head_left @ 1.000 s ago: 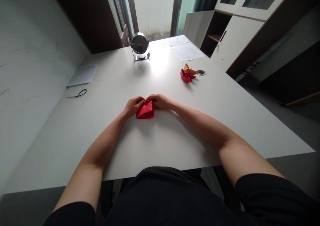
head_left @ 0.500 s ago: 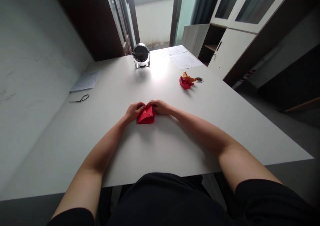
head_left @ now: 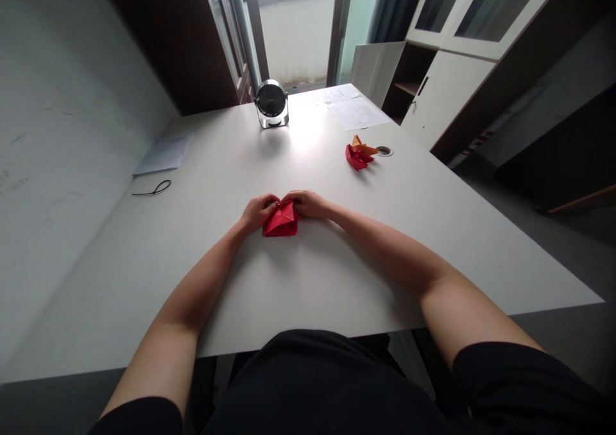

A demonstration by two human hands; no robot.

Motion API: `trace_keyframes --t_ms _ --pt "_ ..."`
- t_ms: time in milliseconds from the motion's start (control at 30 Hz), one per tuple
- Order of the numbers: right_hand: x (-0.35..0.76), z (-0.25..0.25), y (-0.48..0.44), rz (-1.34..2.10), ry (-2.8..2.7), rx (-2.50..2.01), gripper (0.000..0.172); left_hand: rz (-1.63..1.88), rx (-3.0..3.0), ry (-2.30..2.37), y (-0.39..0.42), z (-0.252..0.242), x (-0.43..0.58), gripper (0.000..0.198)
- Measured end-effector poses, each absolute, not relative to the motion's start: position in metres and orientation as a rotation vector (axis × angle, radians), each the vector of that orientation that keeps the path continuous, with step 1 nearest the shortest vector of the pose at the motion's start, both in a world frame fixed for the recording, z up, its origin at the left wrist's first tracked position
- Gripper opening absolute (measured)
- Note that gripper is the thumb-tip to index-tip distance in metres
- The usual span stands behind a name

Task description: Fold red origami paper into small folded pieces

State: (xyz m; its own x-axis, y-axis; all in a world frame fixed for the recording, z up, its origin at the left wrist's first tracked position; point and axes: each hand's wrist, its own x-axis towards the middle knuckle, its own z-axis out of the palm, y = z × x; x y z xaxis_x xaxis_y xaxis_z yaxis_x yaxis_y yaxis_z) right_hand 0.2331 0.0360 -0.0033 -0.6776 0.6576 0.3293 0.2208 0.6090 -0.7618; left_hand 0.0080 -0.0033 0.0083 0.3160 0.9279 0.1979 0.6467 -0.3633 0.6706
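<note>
A partly folded piece of red origami paper (head_left: pixel 282 220) rests on the white table (head_left: pixel 308 281) in front of me, with creases meeting near its middle. My left hand (head_left: pixel 260 211) grips its far left edge, thumb and fingers pressed together. On the far right edge, my right hand (head_left: pixel 306 204) holds the paper too, its fingers curled over and partly hidden behind it. Both hands nearly meet at the paper's far side.
Right of my hands lie folded paper pieces, a red one (head_left: pixel 357 157) and an orange one (head_left: pixel 364 147), by a round cable hole (head_left: pixel 384 151). A small round device on a stand (head_left: pixel 272 101) is at the back. Papers (head_left: pixel 359 113), a white packet (head_left: pixel 163 154) and a black cable tie (head_left: pixel 154 189) lie farther out.
Hands and red paper keep almost the same pose. The whole view has shifted very slightly.
</note>
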Motion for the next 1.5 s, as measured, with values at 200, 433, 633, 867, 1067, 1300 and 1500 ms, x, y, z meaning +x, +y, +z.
trace_keyframes --t_ms 200,433,633,867,1067,1300,1500 --pt "0.2326 -0.0045 0.0366 0.955 -2.23 -0.697 0.041 0.769 2.112 1.405 -0.0034 0.0085 0.0079 0.026" --pt "0.2321 -0.0035 0.0355 0.959 -2.215 -0.71 0.042 0.788 2.084 1.418 -0.0018 0.0042 0.0067 0.027" --pt "0.2321 -0.0016 0.0342 0.961 -2.22 -0.703 0.042 0.779 2.092 1.431 -0.003 0.0059 0.0072 0.028" --pt "0.2323 -0.0027 0.0346 0.958 -2.216 -0.708 0.041 0.787 2.109 1.417 -0.0046 0.01 0.0087 0.027" --pt "0.2322 -0.0047 0.0352 0.947 -2.216 -0.695 0.042 0.779 2.119 1.396 -0.0045 0.0094 0.0087 0.027" --pt "0.2325 -0.0055 0.0357 0.96 -2.205 -0.685 0.041 0.801 2.108 1.381 -0.0035 0.0075 0.0077 0.027" --pt "0.2324 -0.0042 0.0349 0.96 -2.211 -0.687 0.042 0.804 2.116 1.367 -0.0041 0.0091 0.0083 0.026"
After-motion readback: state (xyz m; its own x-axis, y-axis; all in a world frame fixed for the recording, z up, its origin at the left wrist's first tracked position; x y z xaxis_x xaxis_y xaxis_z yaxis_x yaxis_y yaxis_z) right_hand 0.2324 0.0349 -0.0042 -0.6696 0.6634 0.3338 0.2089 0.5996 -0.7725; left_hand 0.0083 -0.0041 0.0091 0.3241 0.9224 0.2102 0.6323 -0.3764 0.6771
